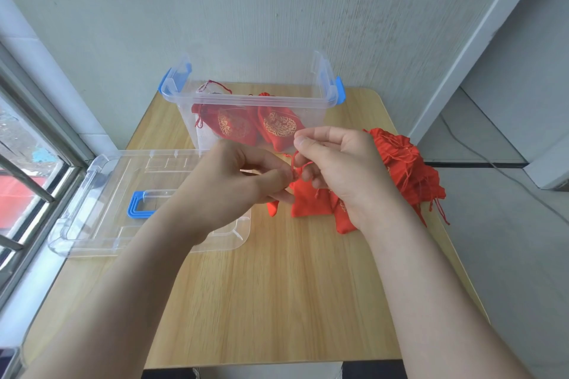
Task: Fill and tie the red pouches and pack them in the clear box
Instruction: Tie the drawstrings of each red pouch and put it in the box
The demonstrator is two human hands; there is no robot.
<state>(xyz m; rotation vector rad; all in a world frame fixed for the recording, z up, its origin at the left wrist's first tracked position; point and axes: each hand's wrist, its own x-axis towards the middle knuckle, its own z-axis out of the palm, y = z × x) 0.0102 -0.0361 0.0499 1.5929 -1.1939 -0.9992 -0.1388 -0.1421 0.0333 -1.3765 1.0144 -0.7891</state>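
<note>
A red pouch hangs between my hands just above the wooden table. My left hand pinches the pouch's neck and drawstring. My right hand holds the red drawstring, looped between thumb and fingers. Behind them stands the clear box with blue latches, holding two red pouches with gold print. A heap of empty red pouches lies to the right, partly hidden by my right hand.
The clear lid with a blue handle lies flat at the table's left, under my left forearm. A window with bars runs along the left. The wall stands right behind the box. A cable trails on the floor at right.
</note>
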